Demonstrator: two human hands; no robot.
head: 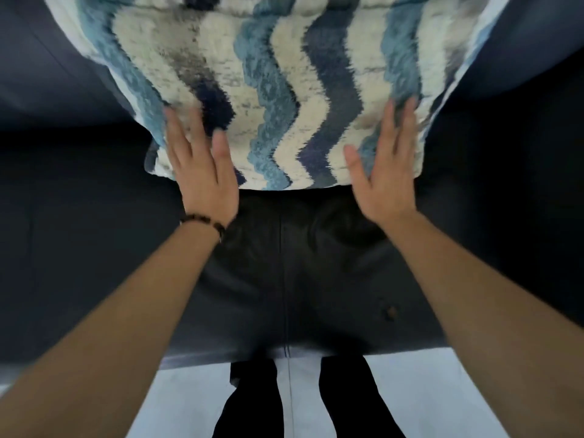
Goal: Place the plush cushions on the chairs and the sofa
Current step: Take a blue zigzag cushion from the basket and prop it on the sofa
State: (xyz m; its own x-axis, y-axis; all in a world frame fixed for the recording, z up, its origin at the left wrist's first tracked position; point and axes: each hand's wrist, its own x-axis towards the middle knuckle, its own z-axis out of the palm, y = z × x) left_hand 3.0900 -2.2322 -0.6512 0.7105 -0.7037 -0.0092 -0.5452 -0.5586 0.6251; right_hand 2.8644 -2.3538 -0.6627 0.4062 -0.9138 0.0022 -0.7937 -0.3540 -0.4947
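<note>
A large plush cushion (278, 83) with wavy blue, navy and cream stripes stands against the back of a dark seat (316, 263), its lower edge resting on the seat. My left hand (202, 169) lies flat with fingers spread on the cushion's lower left part; a dark bead bracelet is on that wrist. My right hand (385, 172) is also flat and spread, at the cushion's lower right part. Neither hand grips the fabric. The cushion's top runs out of view.
Dark padded armrests (63, 184) rise on both sides of the seat. A seam runs down the seat's middle, and a small stain (390, 309) marks its right front. Below the front edge are pale floor tiles (442, 396) and my dark trouser legs.
</note>
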